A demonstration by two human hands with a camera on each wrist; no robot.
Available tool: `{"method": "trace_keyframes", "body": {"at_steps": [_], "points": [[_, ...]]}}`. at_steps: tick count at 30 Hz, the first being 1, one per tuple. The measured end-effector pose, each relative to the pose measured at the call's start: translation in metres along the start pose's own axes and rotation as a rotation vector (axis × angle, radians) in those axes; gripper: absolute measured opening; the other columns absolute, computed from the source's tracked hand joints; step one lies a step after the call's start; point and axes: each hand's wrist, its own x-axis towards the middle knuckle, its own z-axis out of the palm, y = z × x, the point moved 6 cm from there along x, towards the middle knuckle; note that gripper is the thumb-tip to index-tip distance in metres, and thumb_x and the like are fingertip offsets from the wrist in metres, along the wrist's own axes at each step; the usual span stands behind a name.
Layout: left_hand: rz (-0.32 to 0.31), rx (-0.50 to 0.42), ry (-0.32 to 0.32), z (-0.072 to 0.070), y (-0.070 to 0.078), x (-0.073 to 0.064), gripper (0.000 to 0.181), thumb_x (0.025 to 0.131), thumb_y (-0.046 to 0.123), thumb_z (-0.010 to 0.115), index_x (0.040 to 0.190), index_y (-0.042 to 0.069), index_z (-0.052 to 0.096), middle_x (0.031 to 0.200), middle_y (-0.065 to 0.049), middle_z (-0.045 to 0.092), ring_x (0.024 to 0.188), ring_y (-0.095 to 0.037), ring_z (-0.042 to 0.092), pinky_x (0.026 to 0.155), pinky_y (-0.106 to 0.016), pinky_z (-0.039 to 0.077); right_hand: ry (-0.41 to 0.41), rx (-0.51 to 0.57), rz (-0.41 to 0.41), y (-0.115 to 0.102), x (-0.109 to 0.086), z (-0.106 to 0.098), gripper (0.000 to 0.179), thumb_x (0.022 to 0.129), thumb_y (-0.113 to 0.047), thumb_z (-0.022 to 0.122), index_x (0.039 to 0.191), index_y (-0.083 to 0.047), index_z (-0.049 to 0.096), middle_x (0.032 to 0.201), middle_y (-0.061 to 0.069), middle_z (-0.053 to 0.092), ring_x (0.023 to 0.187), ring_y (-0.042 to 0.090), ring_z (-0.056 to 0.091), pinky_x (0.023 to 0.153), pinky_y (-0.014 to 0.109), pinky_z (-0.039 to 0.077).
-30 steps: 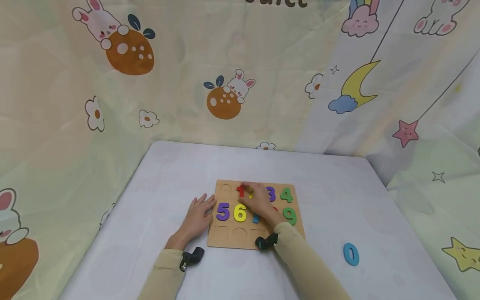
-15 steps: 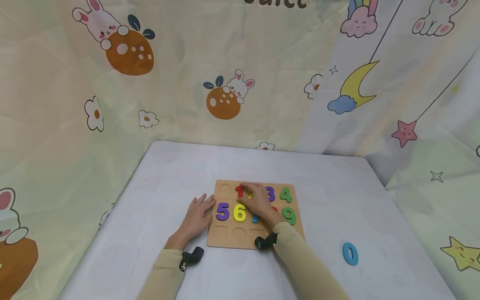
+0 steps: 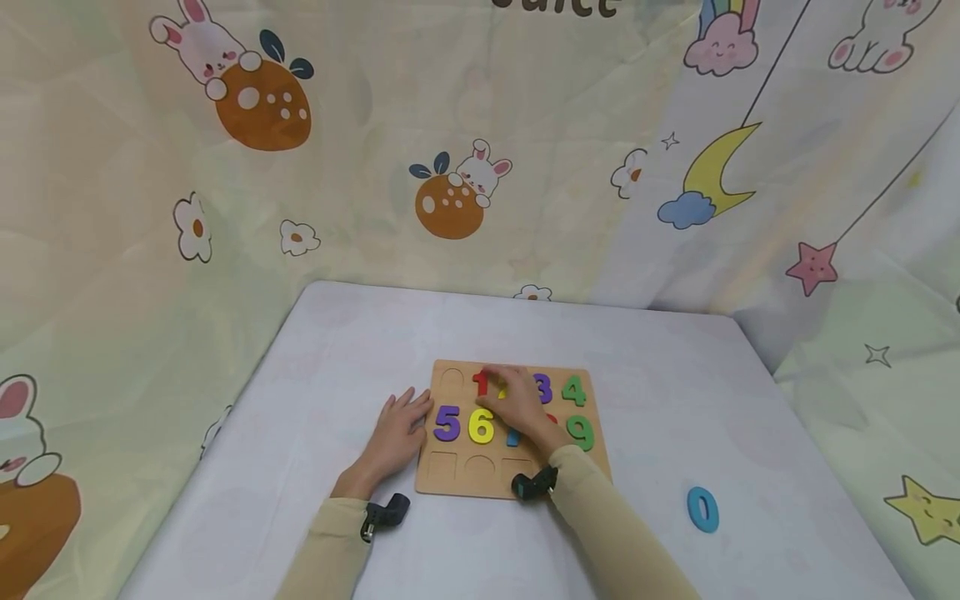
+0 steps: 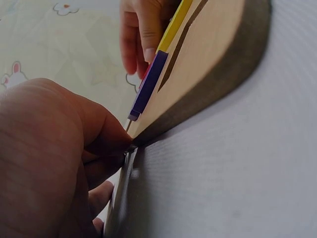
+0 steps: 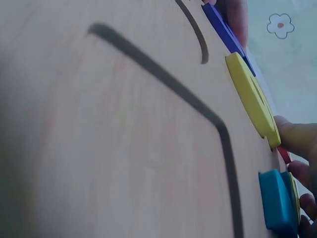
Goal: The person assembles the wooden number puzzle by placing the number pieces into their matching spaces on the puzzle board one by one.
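Note:
My right hand (image 3: 517, 402) reaches over the wooden number board (image 3: 467, 485), with thumb and fingertips at the red number 1 (image 3: 481, 383) in the top row, pinching it. In the right wrist view the fingers (image 5: 297, 139) stand past the yellow 6 (image 5: 252, 99), with a sliver of red (image 5: 285, 154) between them. My left hand (image 3: 393, 432) rests with spread, fairly straight fingers against the board's left edge, beside the purple 5 (image 3: 447, 423). The left wrist view shows its thumb and fingers touching the board edge. The right hand partly hides the yellow 2, the blue 7 and a red piece.
A blue 0 (image 3: 702, 509) lies alone on the white table (image 3: 630, 550), right of the board. The purple 3 (image 3: 543, 388), green 4 (image 3: 573, 391) and green 9 (image 3: 580, 432) sit on the board. Unfilled recesses show at its top left and along the bottom row.
Both hands keep their places, and the red number 1 stays at the right fingertips. Only a slight shift of the whole head view shows.

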Motion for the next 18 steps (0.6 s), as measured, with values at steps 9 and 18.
{"method": "trace_keyframes", "body": {"at_steps": [9, 18], "points": [[-0.001, 0.009, -0.008, 0.0, 0.002, 0.0, 0.051, 0.088, 0.005, 0.054, 0.139, 0.001, 0.052, 0.15, -0.008, 0.044, 0.147, -0.03, 0.023, 0.122, -0.05, 0.005, 0.0, 0.116, -0.017, 0.003, -0.008, -0.012, 0.054, 0.087, -0.028, 0.073, 0.136, -0.017, 0.056, 0.139, 0.005, 0.054, 0.13, 0.027, 0.048, 0.109, 0.048, 0.041], [-0.007, 0.018, -0.018, 0.001, 0.0, 0.001, 0.052, 0.087, 0.006, 0.054, 0.139, 0.002, 0.052, 0.151, -0.008, 0.043, 0.147, -0.03, 0.022, 0.122, -0.049, 0.004, 0.011, 0.111, -0.034, 0.006, -0.017, -0.025, 0.048, 0.091, -0.025, 0.069, 0.137, -0.017, 0.055, 0.141, 0.003, 0.053, 0.13, 0.023, 0.048, 0.109, 0.042, 0.042]]}}
